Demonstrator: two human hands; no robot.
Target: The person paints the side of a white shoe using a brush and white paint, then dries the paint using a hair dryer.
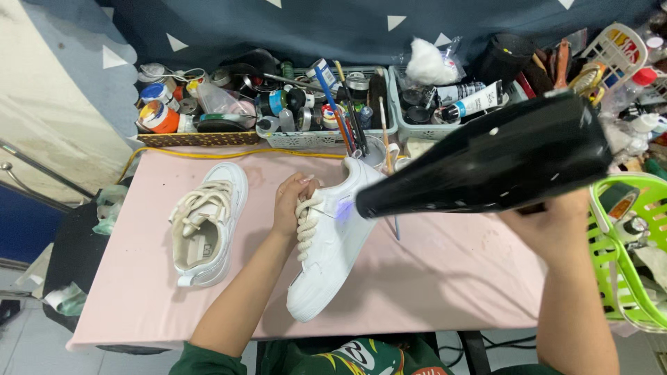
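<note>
Gripping a glossy black tapered dryer (486, 170), right hand (556, 226); left hand (290, 201) clasps smooth white sneaker (330, 243).

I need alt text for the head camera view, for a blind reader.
The right hand aims a black hair dryer at a white sneaker that the left hand steadies on a pink table. A second sneaker lies left.

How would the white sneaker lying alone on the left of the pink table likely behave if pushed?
The white sneaker would probably slide rather than roll, since it rests flat on its thick sole. Its loose laces look floppy and may trail. It seems fairly light.
</note>
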